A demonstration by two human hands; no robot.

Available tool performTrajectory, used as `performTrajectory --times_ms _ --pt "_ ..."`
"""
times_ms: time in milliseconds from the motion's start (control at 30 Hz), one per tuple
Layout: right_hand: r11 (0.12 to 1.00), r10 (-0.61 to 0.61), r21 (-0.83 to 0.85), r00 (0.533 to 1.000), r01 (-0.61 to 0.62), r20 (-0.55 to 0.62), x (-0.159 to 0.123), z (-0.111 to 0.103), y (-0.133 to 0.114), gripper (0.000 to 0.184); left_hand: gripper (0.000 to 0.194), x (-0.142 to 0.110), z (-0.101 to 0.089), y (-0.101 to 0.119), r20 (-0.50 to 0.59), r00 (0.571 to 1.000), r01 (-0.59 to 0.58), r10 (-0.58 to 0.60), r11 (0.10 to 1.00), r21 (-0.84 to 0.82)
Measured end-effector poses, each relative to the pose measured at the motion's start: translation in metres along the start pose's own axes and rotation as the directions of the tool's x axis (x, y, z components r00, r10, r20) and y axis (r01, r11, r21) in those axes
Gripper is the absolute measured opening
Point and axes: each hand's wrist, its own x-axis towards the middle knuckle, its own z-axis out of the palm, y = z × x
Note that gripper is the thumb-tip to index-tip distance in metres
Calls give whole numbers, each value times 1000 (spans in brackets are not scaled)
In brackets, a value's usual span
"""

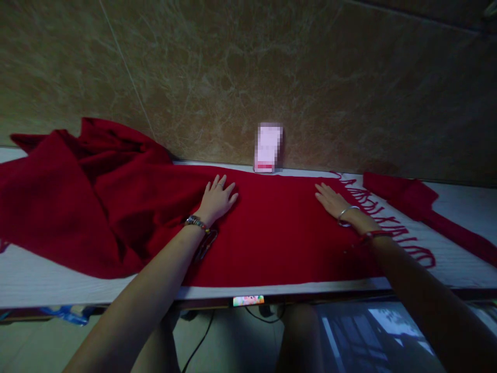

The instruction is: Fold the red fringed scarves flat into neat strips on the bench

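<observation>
A red fringed scarf (272,233) lies along the white table. Its middle and right part is spread flat, while the left part is bunched in loose folds. My left hand (218,198) rests palm down on the cloth where the folds meet the flat part, fingers spread. Near the fringe (388,223) at the right end, my right hand (331,199) also lies flat on the scarf with its fingers stretched out. Neither hand grips anything.
A phone-like object (267,147), blurred out, leans on the brown marbled wall (233,67) behind the table (42,280). Another red cloth piece (404,194) lies at the right. A small lit screen (248,300) shows at the front edge, and a cable (200,339) hangs below.
</observation>
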Motion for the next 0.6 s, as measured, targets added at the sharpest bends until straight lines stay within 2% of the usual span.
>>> performTrajectory --times_ms 67,100,133,200,300,367,433,500,600 --pt "983 -182 30 983 182 -5 9 0 -36 63 47 1 0 -1 -131 991 12 -9 1000 20" --pt "967 -254 34 967 254 2 13 1 -58 64 48 2 0 -3 -150 988 44 -40 999 25" --pt "949 -315 33 949 315 12 18 3 -81 64 50 3 1 -4 -126 988 91 -87 996 24" --pt "919 -395 22 918 395 24 26 8 -122 64 55 4 3 -8 0 985 174 -174 984 26" --pt "907 -422 23 904 421 66 38 18 -157 61 60 5 5 -11 136 966 217 -222 975 49" --pt "914 -406 16 909 406 92 45 23 -158 58 61 6 5 -12 149 964 214 -221 975 65" --pt "928 -371 3 924 372 90 53 28 -142 57 61 6 5 -11 152 962 217 -226 973 74" --pt "950 -310 -6 949 311 62 62 31 -112 55 60 7 5 -11 152 962 219 -229 973 79" --pt "982 -189 -10 982 189 1 75 32 -52 53 60 7 5 -11 158 960 223 -233 972 80"
